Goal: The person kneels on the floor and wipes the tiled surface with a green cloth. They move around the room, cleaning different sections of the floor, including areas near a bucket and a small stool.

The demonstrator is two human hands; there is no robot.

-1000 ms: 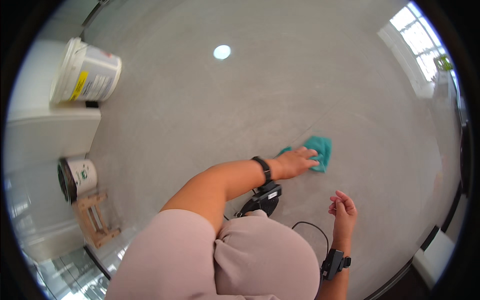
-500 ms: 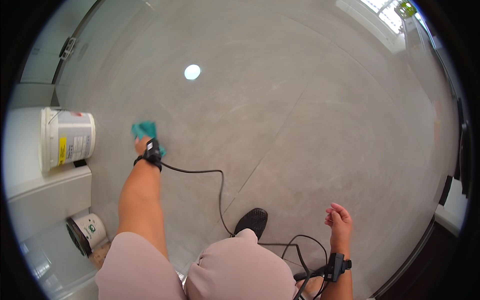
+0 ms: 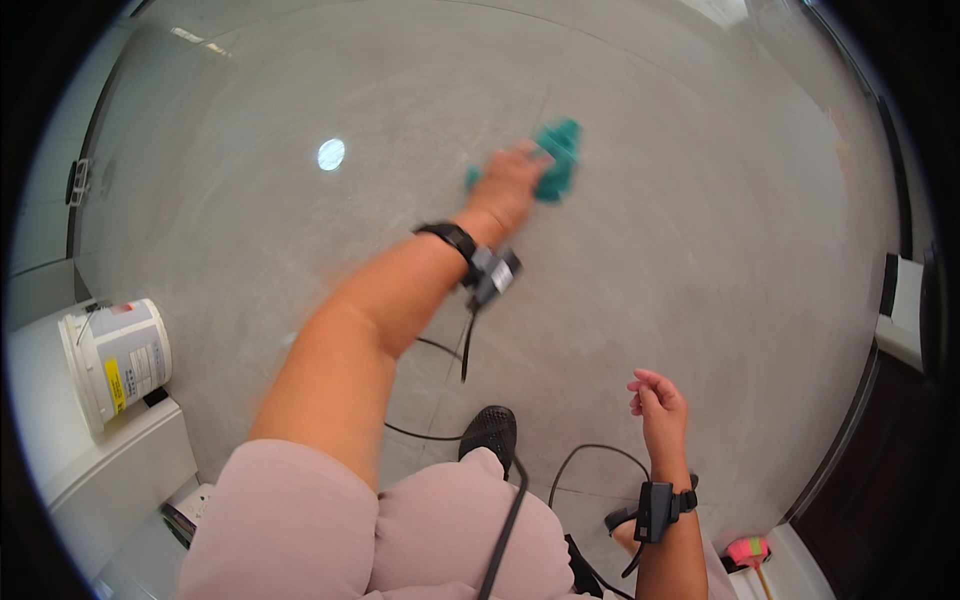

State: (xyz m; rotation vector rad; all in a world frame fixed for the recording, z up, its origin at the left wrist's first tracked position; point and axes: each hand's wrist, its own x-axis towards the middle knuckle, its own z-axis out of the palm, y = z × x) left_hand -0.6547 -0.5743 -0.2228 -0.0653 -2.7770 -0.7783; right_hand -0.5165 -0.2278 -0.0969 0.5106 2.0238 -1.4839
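Note:
My left hand (image 3: 508, 185), blurred by motion, presses on a teal cloth (image 3: 560, 160) against the smooth grey floor (image 3: 660, 250). Cloth spreads out beyond the fingertips, and a small piece shows on the hand's other side. Some of the fingers are lost in the blur. My right hand (image 3: 658, 400) hangs in the air at the lower right, nothing in it, its fingers loosely bent and partly apart. Each wrist wears a strap with a black device; the left one (image 3: 492, 278) trails a black cable (image 3: 430, 437).
A white lidded bucket (image 3: 125, 360) stands at the left beside a white ledge (image 3: 130, 450). Black shoes (image 3: 490, 435) are below me, with cables around them. At the lower right lies a pink item (image 3: 747, 552) near a dark panel (image 3: 865, 450). A light reflects off the floor.
My left hand has swept the teal cloth from the left side across to the upper middle. The view has shifted slightly; my right hand keeps its loosely bent pose.

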